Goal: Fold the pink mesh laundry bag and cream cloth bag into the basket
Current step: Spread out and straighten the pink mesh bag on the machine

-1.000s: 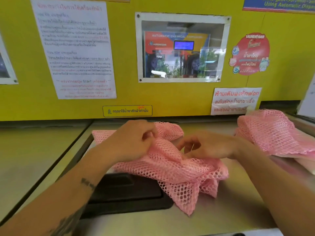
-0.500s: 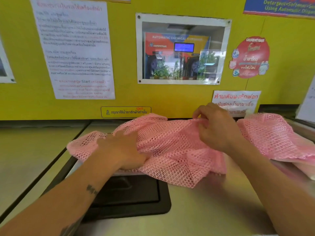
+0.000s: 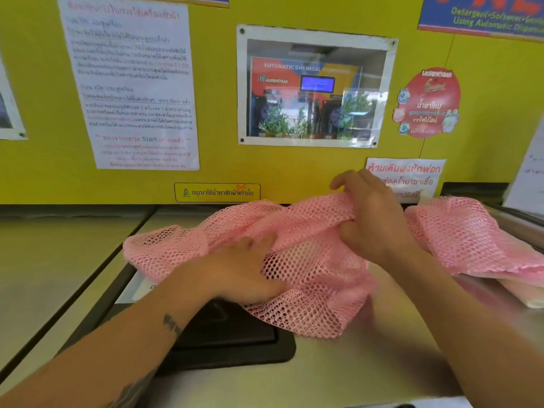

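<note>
At frame centre, left hand [image 3: 247, 269] presses flat, fingers spread, on the pink mesh bag [image 3: 309, 275] on the bench [image 3: 353, 372]; right hand [image 3: 374, 219] fingers pinch its upper edge.

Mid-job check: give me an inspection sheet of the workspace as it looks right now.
Surface: grey machine top with a black recessed lid.
Job's things: pink mesh laundry bag bunched, half over the lid; second pink mesh pile at right, lying on something pale, possibly the cream cloth bag. Basket: nothing seen.
Clutter: nothing seen.
Grippers: left hand pressed flat on the mesh; right hand with fingers pinching its raised far edge.
Cables: nothing seen.
Surroundings: yellow wall, instruction notice, framed dispenser window, round red sticker.
</note>
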Motion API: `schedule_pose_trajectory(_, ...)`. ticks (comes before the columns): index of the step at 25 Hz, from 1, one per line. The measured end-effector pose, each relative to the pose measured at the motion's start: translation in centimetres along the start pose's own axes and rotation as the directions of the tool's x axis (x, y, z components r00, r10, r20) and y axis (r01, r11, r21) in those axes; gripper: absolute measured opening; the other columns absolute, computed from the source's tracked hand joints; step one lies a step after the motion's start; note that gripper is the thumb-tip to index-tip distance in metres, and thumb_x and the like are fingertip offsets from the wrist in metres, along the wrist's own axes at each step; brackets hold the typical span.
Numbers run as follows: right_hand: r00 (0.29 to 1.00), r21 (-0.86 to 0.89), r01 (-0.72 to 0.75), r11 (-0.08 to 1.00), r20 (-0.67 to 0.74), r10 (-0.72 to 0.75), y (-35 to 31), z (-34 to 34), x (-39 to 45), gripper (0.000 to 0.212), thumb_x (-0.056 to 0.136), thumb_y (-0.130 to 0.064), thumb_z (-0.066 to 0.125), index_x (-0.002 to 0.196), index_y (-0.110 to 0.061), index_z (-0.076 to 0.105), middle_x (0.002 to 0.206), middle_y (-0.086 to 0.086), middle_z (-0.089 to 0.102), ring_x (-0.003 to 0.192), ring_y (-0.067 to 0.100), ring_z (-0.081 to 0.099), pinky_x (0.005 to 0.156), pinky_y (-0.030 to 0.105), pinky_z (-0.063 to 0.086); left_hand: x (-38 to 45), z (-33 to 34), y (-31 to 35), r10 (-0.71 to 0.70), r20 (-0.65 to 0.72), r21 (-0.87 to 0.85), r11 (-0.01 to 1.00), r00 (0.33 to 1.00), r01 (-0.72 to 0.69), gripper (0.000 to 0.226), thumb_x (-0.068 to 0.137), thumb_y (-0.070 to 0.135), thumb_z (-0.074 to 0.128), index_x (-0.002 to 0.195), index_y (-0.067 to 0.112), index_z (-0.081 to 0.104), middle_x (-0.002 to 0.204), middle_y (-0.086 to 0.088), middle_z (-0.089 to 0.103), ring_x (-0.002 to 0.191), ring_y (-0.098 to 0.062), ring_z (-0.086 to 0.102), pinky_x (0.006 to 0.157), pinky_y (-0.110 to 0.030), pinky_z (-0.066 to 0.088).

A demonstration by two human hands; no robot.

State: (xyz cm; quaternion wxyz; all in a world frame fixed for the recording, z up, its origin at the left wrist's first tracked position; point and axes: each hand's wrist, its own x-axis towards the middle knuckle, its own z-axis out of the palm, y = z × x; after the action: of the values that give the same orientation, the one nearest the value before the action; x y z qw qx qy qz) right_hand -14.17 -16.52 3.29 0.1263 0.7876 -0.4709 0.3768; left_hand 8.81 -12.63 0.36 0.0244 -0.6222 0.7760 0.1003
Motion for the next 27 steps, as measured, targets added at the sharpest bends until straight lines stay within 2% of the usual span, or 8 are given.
schedule_pose_trajectory(4, 0.928, 0.448, -0.176, 0.876, 0.372, -0.003, 0.4, -0.5, -0.6, 0.034, 0.080, -0.004, 0.068, 0.109, -0.023, 0.067, 0.097, 0.004, 0.065, 0.091, 0.023, 0.062, 0.084, 0.041, 0.051, -1.7, -2.0, -1.3, -0.101, 0.125, -0.017, 0.994, 0.987, 0.104, 0.091, 0.081, 0.067, 0.055, 0.154, 0.036, 0.010, 0.165, 0.001, 0.009, 0.150, -0.027, 0.015, 0.120, -0.047, 0.017)
schedule_pose_trajectory(7, 0.938, 0.627, -0.347, 0.698, 0.238, 0.253, 2.6, -0.5, -0.1, 0.022, 0.082, -0.014, 0.060, 0.098, -0.026, 0.070, 0.099, 0.011, 0.068, 0.097, 0.027, 0.063, 0.087, 0.039, 0.046, -2.0, -3.2, -2.6, -0.086, -0.030, -0.086, 0.993, 0.996, 0.083, 0.065, 0.084, 0.028, 0.065, 0.144, 0.031, 0.040, 0.152, 0.002, 0.039, 0.134, -0.020, 0.040, 0.111, -0.037, 0.033)
schedule_pose_trajectory(12, 0.804, 0.115, -0.374, 0.920, 0.535, 0.260, 3.1, 1.2, -0.6, 0.040, 0.086, -0.008, 0.054, 0.122, -0.024, 0.062, 0.112, 0.000, 0.065, 0.104, 0.017, 0.062, 0.087, 0.031, 0.047, -1.3, -1.8, -1.0, 0.088, -0.452, -0.253, 0.941, 0.888, -0.222, 0.044, 0.091, 0.020, 0.061, 0.132, 0.032, 0.051, 0.144, 0.006, 0.048, 0.132, -0.013, 0.043, 0.114, -0.039, 0.032)
schedule_pose_trajectory(15, 0.751, 0.167, -0.320, 0.932, 0.644, 0.143, 1.0, 2.1, -1.2, 0.044, 0.081, -0.008, 0.052, 0.120, -0.024, 0.064, 0.096, -0.006, 0.072, 0.079, 0.007, 0.067, 0.073, 0.029, 0.055, -0.4, -0.5, 1.3, 0.162, -0.375, -0.248, 0.931, 0.913, -0.267, 0.058, 0.089, 0.042, 0.063, 0.141, 0.033, 0.040, 0.144, 0.002, 0.046, 0.131, -0.017, 0.045, 0.112, -0.047, 0.036)
schedule_pose_trajectory(19, 0.858, 0.095, -0.199, 0.975, 0.498, 0.126, 1.0, 2.2, -0.7, 0.038, 0.080, -0.002, 0.049, 0.104, -0.023, 0.069, 0.087, -0.006, 0.068, 0.079, 0.015, 0.062, 0.061, 0.023, 0.045, 1.2, 0.6, 1.0, 0.139, -0.125, -0.157, 0.975, 0.982, -0.158, 0.094, 0.083, 0.054, 0.064, 0.153, 0.037, 0.004, 0.164, 0.005, 0.006, 0.150, -0.026, 0.014, 0.120, -0.053, 0.018)
schedule_pose_trajectory(21, 0.954, 0.136, -0.284, 0.949, 0.133, 0.267, 1.6, 0.9, -0.1, 0.039, 0.080, 0.004, 0.045, 0.101, -0.019, 0.068, 0.094, 0.001, 0.066, 0.078, 0.015, 0.059, 0.057, 0.020, 0.038, 1.6, 0.4, -0.4, 0.151, -0.177, -0.194, 0.964, 0.973, -0.184, 0.095, 0.083, 0.046, 0.069, 0.153, 0.039, 0.005, 0.165, 0.006, 0.007, 0.150, -0.022, 0.013, 0.120, -0.054, 0.016)
schedule_pose_trajectory(24, 0.880, 0.238, -0.313, 0.920, -0.293, 0.375, 2.9, -0.8, 0.1, 0.040, 0.078, 0.006, 0.046, 0.104, -0.018, 0.065, 0.101, 0.010, 0.063, 0.079, 0.016, 0.052, 0.062, 0.017, 0.036, 1.8, -0.6, -3.1, 0.050, -0.205, -0.114, 0.991, 0.978, -0.075, 0.093, 0.082, 0.031, 0.069, 0.151, 0.045, 0.009, 0.164, 0.006, 0.008, 0.149, -0.023, 0.015, 0.119, -0.056, 0.016)
schedule_pose_trajectory(27, 0.926, 0.365, -0.356, 0.860, 0.018, 0.376, 2.5, -0.6, -0.2, 0.045, 0.080, 0.004, 0.055, 0.115, -0.023, 0.061, 0.111, 0.005, 0.057, 0.105, 0.017, 0.055, 0.075, 0.010, 0.037, 0.7, -1.4, -4.6, -0.050, -0.182, -0.082, 0.996, 0.982, 0.036, 0.087, 0.086, 0.006, 0.058, 0.152, 0.042, 0.015, 0.164, 0.006, 0.010, 0.149, -0.023, 0.018, 0.119, -0.046, 0.018)
